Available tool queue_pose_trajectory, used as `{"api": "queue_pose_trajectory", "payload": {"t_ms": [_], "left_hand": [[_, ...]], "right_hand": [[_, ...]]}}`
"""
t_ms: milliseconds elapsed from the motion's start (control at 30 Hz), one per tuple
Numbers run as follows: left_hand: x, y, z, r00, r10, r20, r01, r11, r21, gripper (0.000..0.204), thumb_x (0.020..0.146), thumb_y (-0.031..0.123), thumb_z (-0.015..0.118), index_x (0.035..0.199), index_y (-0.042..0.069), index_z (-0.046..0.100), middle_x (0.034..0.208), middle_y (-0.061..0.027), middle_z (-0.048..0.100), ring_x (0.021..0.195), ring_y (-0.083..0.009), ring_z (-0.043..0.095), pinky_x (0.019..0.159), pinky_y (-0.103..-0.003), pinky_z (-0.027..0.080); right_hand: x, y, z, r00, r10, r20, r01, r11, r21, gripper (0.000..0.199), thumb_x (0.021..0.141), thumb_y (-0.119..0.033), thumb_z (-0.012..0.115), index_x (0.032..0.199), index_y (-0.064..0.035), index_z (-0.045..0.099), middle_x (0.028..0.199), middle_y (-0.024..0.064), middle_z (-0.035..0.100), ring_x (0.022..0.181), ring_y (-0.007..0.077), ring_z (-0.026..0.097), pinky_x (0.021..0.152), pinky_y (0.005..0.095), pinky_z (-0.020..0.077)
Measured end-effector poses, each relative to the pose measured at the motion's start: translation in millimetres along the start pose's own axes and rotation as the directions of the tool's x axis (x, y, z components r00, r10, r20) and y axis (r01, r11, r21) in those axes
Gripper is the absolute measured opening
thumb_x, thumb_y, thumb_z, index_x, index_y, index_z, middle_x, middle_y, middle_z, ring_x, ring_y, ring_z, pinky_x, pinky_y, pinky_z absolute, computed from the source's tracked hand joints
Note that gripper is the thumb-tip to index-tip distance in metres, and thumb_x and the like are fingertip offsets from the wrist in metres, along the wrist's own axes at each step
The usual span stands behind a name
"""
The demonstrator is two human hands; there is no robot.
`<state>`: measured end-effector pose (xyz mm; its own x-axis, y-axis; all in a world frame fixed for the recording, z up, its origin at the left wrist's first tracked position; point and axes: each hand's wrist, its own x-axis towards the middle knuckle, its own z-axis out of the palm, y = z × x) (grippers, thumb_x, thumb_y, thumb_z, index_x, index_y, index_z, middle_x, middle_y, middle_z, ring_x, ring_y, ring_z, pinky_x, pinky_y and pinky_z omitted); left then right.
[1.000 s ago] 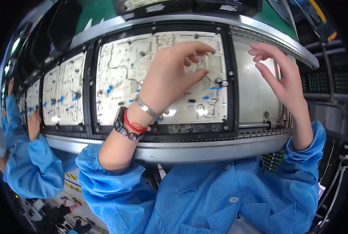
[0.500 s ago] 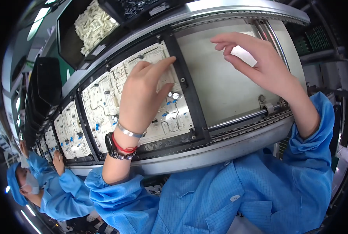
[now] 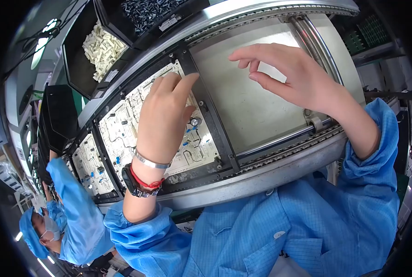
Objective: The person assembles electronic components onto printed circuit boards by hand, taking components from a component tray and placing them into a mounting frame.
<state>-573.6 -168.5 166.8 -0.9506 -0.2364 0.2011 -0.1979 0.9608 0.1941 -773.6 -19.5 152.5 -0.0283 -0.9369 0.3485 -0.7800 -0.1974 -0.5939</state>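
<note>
The left hand [image 3: 162, 117] lies palm-down on a white printed circuit board [image 3: 123, 124] dotted with blue and dark components, which sits in a black carrier frame [image 3: 206, 111] on the conveyor. Its grip is loose: the fingers [image 3: 171, 83] are stretched forward together, their tips at the board's upper edge beside the frame's crossbar, and nothing can be seen held between them. A small silver-topped cylindrical capacitor [image 3: 195, 122] stands on the board just beside the thumb side of this hand. On the wrist are a thin silver bangle [image 3: 151, 162], a red cord [image 3: 143, 181] and a dark watch [image 3: 132, 182].

The right hand [image 3: 298, 78] hovers above the bare grey plate [image 3: 247, 101] of the next carrier bay, clear of it. Its grip is open, with the thumb and forefinger apart and the other fingers curled above; it holds nothing visible.

Both forearms come out of light blue smock sleeves [image 3: 367, 157]. In front of the board runs the curved metal conveyor rail [image 3: 270, 173]. Behind the line, a black bin of small white plastic parts [image 3: 102, 46] stands next to a black bin of small dark parts [image 3: 150, 11]. Further left along the line more white circuit boards [image 3: 91, 166] sit in frames, and a co-worker in a blue smock and cap [image 3: 72, 217] reaches up to one of them.
</note>
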Motion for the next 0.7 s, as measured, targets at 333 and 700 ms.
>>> {"api": "queue_pose_trajectory", "payload": {"t_ms": [333,700], "left_hand": [[-86,-21,-56,0.976,-0.209,-0.068,0.179,0.934,-0.308,0.051,0.075,-0.002,0.063,0.124,0.007,0.052,0.092,-0.0103,0.063,0.085,-0.0299,0.057,0.079,-0.037,0.046],[-586,9,-15,-0.182,-0.885,-0.429,0.975,-0.218,0.035,0.027,0.086,0.021,0.059,0.104,0.001,0.062,0.093,-0.0191,0.062,0.088,-0.0333,0.059,0.078,-0.040,0.047]], "right_hand": [[21,3,26,0.997,0.010,0.075,-0.017,0.995,0.097,0.036,0.083,0.001,0.057,0.119,-0.0033,0.056,0.096,0.0086,0.064,0.090,0.0184,0.062,0.085,0.0301,0.0457],[41,-9,71,0.975,0.114,0.192,-0.149,0.972,0.181,0.034,0.093,-0.011,0.050,0.127,-0.0030,0.050,0.096,0.0074,0.059,0.090,0.0150,0.055,0.089,0.0282,0.0412]]}}
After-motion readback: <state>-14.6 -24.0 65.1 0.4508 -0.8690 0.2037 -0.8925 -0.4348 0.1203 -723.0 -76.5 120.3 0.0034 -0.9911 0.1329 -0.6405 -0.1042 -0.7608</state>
